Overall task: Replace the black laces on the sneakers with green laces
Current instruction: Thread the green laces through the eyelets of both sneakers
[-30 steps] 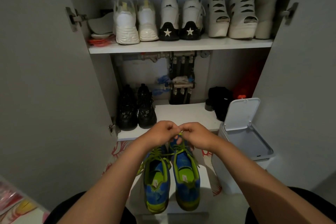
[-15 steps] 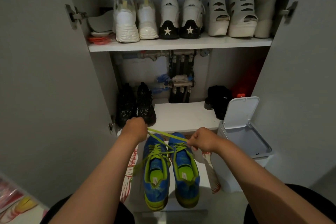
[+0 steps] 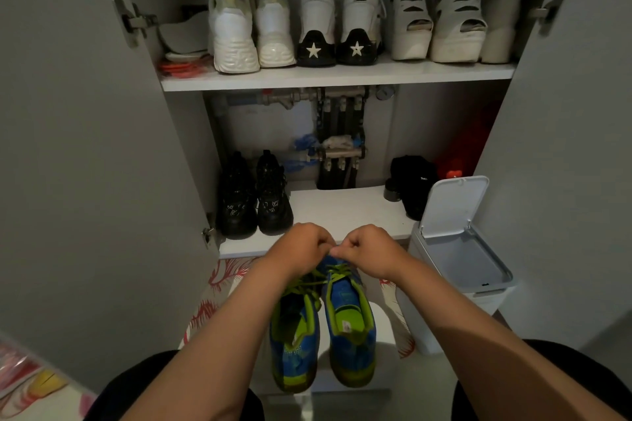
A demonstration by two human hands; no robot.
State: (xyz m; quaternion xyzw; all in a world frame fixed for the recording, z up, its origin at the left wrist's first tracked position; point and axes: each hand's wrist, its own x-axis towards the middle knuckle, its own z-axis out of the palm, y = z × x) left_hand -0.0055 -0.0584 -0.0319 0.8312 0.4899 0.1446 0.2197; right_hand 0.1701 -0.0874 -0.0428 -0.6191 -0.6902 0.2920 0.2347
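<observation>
Head view: blue-and-green sneakers, near centre, toes pointing far, both already threaded with green laces; left hand and right hand, fingers curled, pinch the right shoe's laces at its far end, final tying apparently outstanding; knot hidden beneath knuckles.

Dim light, open grey cabinet doors, two white shelves, exposed pipes behind, open-lidded white bin.
</observation>
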